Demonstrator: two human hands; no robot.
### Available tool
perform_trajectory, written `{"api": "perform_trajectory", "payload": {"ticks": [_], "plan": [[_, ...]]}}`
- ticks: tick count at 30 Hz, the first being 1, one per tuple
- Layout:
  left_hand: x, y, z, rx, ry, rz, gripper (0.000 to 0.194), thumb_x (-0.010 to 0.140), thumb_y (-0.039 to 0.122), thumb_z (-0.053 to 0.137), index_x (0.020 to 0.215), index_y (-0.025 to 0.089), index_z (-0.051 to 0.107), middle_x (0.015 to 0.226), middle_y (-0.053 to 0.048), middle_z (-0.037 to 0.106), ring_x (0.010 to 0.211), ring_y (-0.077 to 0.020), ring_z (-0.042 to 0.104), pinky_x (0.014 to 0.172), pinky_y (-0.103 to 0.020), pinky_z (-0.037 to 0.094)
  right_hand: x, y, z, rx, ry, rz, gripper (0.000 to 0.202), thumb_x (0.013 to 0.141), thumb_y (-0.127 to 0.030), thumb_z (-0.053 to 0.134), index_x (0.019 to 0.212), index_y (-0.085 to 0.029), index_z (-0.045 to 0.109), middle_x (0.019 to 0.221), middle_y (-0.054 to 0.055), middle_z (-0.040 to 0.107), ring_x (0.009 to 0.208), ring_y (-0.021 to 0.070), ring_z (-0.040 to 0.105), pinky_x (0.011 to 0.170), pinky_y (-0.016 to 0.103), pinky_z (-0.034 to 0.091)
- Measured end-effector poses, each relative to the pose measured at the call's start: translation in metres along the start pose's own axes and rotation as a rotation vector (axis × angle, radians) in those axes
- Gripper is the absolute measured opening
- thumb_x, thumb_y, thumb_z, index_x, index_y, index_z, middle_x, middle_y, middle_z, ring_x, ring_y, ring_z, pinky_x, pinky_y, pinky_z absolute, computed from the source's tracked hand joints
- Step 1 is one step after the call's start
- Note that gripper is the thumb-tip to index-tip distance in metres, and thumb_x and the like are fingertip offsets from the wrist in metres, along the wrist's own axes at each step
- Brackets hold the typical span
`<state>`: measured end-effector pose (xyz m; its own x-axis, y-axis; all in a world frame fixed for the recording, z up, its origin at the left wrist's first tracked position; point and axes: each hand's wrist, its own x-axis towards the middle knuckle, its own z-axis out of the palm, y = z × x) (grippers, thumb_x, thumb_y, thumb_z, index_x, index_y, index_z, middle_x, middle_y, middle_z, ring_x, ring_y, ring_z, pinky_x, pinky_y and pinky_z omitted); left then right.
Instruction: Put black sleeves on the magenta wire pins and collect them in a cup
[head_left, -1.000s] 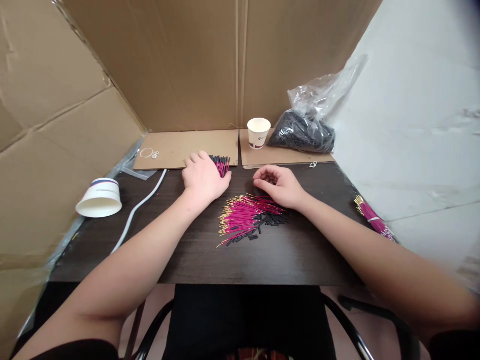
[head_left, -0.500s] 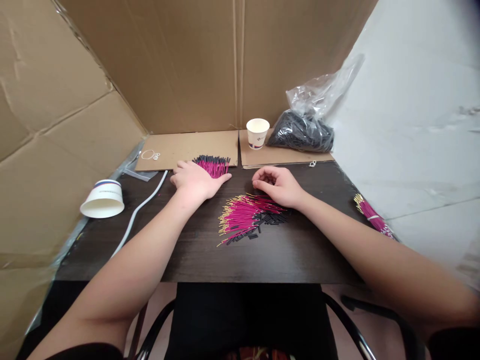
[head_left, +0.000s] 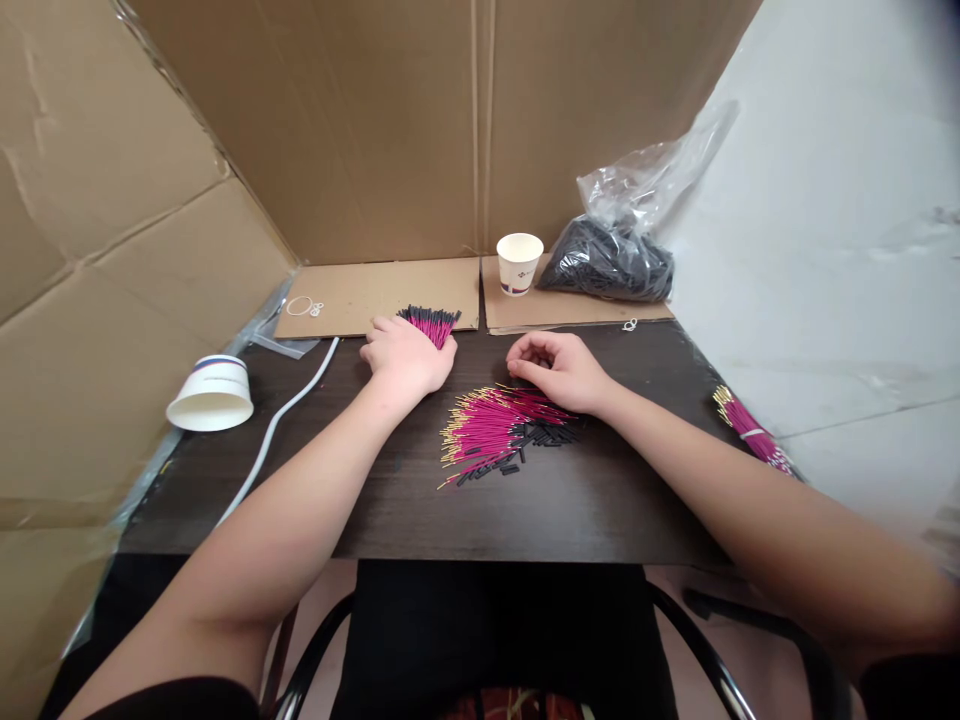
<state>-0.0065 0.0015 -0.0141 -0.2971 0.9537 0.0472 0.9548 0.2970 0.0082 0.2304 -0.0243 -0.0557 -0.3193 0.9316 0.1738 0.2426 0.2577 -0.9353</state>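
Note:
My left hand [head_left: 409, 355] is closed around a bundle of magenta wires with black sleeve ends [head_left: 433, 322] at the back of the dark table. Its thumb lies on the right side of the bundle and the black ends point away from me. My right hand [head_left: 559, 368] hovers or rests with curled fingers at the upper right of a fanned pile of magenta wires with yellowish tips [head_left: 484, 430]. What its fingers hold, if anything, is hidden in shadow. Short black sleeves [head_left: 551, 434] lie loose beside and below the pile.
A paper cup [head_left: 520, 264] stands at the back beside a clear bag of black pieces [head_left: 611, 262]. Another cup [head_left: 211, 393] lies tipped at the left, near a grey-white cable [head_left: 277, 420]. A tied wire bundle [head_left: 750, 432] sits at the right edge. Cardboard walls [head_left: 375, 130] enclose the back and left.
My left hand has moved slightly right and drawn its spread fingers and thumb in around the wire bundle, which is now squeezed narrower. My right hand keeps its curled pose.

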Motion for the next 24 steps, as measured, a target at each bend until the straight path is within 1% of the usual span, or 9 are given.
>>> {"api": "perform_trajectory", "payload": {"ticks": [5,7,10,17,20,24], "plan": [[-0.002,0.008,0.007,0.001,0.036,0.018,0.083,0.107,0.066,0.059,0.154,-0.003,0.061,0.153,-0.041,0.062,0.135,-0.0516,0.065,0.104,-0.057,0.061,0.000,-0.001,0.000,-0.015,-0.006,0.002,0.026,0.087,-0.045,0.081,0.093,-0.019,0.079,0.085,0.005,0.080,0.072,0.0156,0.062,0.070,0.033,0.050],[-0.003,0.012,0.009,0.008,0.034,0.024,0.077,0.110,0.061,0.056,0.152,-0.003,0.062,0.152,-0.041,0.063,0.135,-0.0504,0.065,0.102,-0.055,0.061,0.000,0.000,0.000,-0.017,-0.009,0.000,0.027,0.087,-0.046,0.081,0.092,-0.019,0.080,0.085,0.005,0.079,0.072,0.0157,0.062,0.069,0.033,0.050],[-0.005,0.018,0.008,0.006,0.011,0.036,0.069,0.113,0.054,0.054,0.153,-0.003,0.061,0.151,-0.040,0.063,0.136,-0.0490,0.066,0.104,-0.054,0.061,0.001,0.001,0.000,-0.019,-0.014,-0.003,0.027,0.087,-0.046,0.082,0.092,-0.019,0.080,0.085,0.005,0.080,0.072,0.0159,0.062,0.069,0.033,0.050],[-0.004,0.024,0.004,-0.020,-0.060,0.045,0.064,0.115,0.041,0.052,0.156,-0.008,0.058,0.154,-0.042,0.063,0.142,-0.0486,0.068,0.111,-0.051,0.060,0.001,0.003,0.000,-0.036,-0.018,-0.015,0.028,0.088,-0.047,0.080,0.092,-0.019,0.080,0.084,0.005,0.079,0.071,0.0156,0.061,0.069,0.033,0.049],[-0.002,0.023,0.002,-0.014,-0.097,0.090,0.059,0.115,0.033,0.049,0.153,-0.010,0.062,0.151,-0.044,0.065,0.142,-0.0481,0.070,0.113,-0.050,0.059,0.001,0.003,0.000,-0.042,-0.026,-0.016,0.027,0.088,-0.046,0.080,0.092,-0.019,0.080,0.083,0.005,0.079,0.071,0.0157,0.061,0.068,0.033,0.048],[-0.001,0.020,0.000,0.005,-0.126,0.157,0.054,0.114,0.025,0.049,0.151,-0.010,0.066,0.151,-0.043,0.067,0.143,-0.0461,0.070,0.113,-0.047,0.059,0.001,0.003,0.001,-0.054,-0.031,-0.026,0.027,0.089,-0.045,0.079,0.092,-0.019,0.081,0.082,0.005,0.078,0.071,0.0158,0.062,0.069,0.033,0.048]]}}
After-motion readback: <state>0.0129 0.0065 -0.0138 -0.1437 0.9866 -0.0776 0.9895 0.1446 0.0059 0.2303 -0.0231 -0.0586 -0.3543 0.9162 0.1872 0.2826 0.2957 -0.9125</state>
